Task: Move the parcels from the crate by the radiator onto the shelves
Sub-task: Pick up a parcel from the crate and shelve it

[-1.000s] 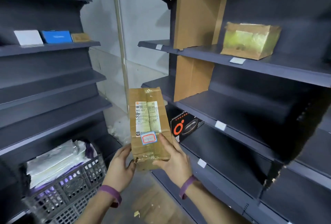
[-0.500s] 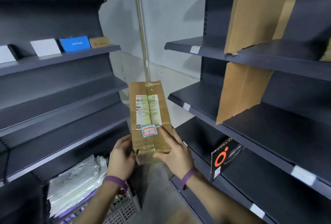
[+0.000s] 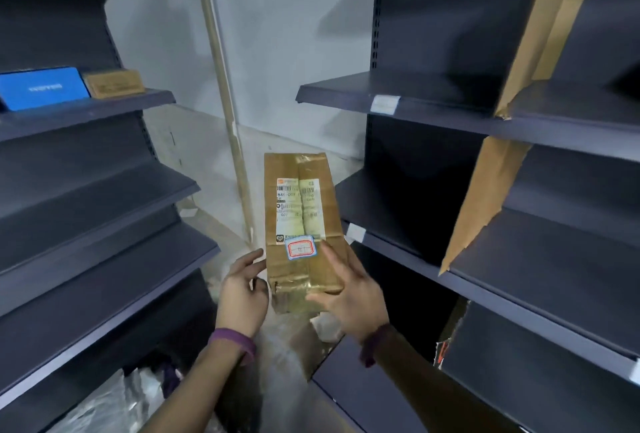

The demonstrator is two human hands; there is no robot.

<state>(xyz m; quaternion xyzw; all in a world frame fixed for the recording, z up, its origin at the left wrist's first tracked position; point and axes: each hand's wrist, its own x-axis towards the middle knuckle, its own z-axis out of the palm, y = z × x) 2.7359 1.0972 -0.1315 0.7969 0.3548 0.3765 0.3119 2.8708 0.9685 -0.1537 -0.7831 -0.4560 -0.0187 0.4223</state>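
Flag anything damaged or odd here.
The cardboard sheet standing on the right shelves has ragged, torn corners. The parcel held by the left hand and right hand is creased at its near end, with wrinkled tape.

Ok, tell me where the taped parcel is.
Head view, lower centre: the taped parcel is held between left hand and right hand, in the aisle between the shelves.

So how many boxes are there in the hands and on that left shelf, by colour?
Brown: 2, the held parcel and the small box on the left shelf.
Blue: 1, the blue box beside it.
Total: 3
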